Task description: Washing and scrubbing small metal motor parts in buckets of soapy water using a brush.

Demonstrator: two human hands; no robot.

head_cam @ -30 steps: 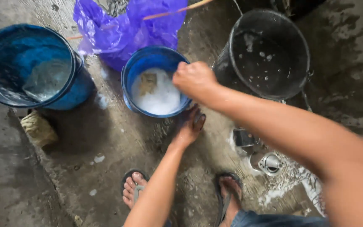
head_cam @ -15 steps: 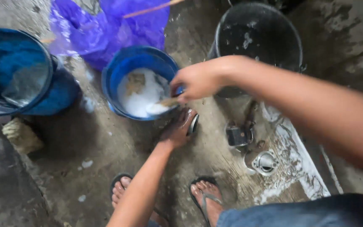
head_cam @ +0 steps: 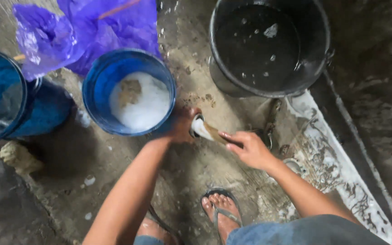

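On a wet concrete floor (head_cam: 69,181), a dark blue tub (head_cam: 1,95) at far left and a purple plastic bag (head_cam: 82,31) flank a blue bucket of suds (head_cam: 130,93). Just right of it, the left hand (head_cam: 182,124) grips a small soapy metal piece (head_cam: 199,127) while the right hand (head_cam: 250,149) pinches a foam-tipped brush (head_cam: 212,133) against it. A black water bucket (head_cam: 268,45) stands far right; soap could let the piece slip from wet fingers.

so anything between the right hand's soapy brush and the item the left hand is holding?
Nothing visible. The right hand holds the brush with its foamy tip already against the small item in the left hand, beside the blue bucket.
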